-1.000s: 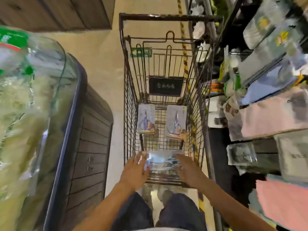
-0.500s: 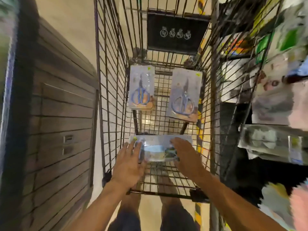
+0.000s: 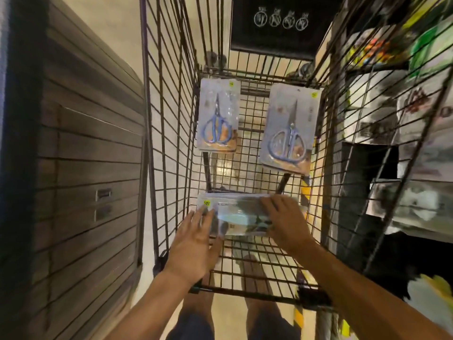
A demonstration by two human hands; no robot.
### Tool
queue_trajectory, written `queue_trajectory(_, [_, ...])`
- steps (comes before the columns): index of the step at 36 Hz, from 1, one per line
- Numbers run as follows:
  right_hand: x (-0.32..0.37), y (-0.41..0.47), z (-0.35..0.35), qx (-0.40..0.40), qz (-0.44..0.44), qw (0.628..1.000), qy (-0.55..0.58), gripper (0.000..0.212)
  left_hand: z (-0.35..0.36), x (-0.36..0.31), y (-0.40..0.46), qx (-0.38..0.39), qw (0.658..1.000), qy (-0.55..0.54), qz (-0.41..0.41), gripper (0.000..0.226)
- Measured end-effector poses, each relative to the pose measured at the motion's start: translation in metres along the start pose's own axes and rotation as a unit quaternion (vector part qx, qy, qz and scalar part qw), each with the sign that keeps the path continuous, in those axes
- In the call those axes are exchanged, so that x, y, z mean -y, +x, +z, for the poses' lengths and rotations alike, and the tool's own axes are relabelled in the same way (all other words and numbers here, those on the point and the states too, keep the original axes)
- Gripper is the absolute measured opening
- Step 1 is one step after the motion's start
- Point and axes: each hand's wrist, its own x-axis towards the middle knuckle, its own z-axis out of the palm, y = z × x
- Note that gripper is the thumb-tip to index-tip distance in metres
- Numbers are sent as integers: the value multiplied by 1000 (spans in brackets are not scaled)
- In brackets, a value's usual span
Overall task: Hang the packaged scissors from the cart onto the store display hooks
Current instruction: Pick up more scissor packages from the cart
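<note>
Looking down into a dark wire-mesh shopping cart (image 3: 171, 143) from above. Both bare hands reaching in at the near end, onto a clear plastic flat package (image 3: 235, 213) lying crosswise on the cart floor; contents blurred, a small yellow sticker at its left corner. Left hand (image 3: 196, 244) at the package's left end, fingers (image 3: 204, 214) spread and fairly straight, tips touching its edge. Right hand (image 3: 285, 220) over the package's right end, fingers (image 3: 269, 204) curved down on top of it; cannot tell whether gripping or only pressing. Farther in, two carded blister packs of blue-handled scissors: left scissors pack (image 3: 218, 119) and right scissors pack (image 3: 289, 128), side by side, apart, blades pointing away. Black sign with four white round icons (image 3: 279, 23) at the cart's far end. Dark slatted wooden cabinet (image 3: 85, 168) left of cart. Store shelves with blurred packaged goods (image 3: 404, 119) on the right.
</note>
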Motion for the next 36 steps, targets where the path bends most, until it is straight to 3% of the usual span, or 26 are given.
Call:
queue_trajectory(7, [-2, -9, -25, -27, 13, 998, 58, 87, -4, 1, -3, 12, 999, -33, -6, 81])
queue_trajectory(11, [2, -17, -34, -51, 73, 986, 143, 92, -4, 1, -2, -38, 993, -116, -1, 77])
queue_trajectory(14, [12, -20, -37, -74, 121, 949, 281, 91, -15, -12, 0, -60, 967, -249, 4, 71])
queue_trajectory(17, [31, -27, -43, -122, 157, 896, 398, 92, -29, -34, 2, -66, 923, -378, -11, 80])
queue_trajectory(21, [58, -30, -48, -136, 181, 851, 473, 97, -43, -59, 6, -102, 877, -470, -22, 89])
queue_trajectory(26, [82, -27, -56, -124, 149, 786, 587, 87, -48, -67, 19, -144, 819, -555, -10, 110])
queue_trajectory(28, [86, -30, -59, -102, 135, 781, 601, 93, -51, -60, 24, -165, 826, -538, -18, 118])
queue_trajectory(31, [82, -37, -67, -59, 113, 774, 621, 96, -57, -50, 28, -168, 828, -534, -3, 110])
queue_trajectory(36, [52, -35, -54, -55, 125, 832, 538, 74, -61, -37, 23, -164, 835, -525, 9, 96])
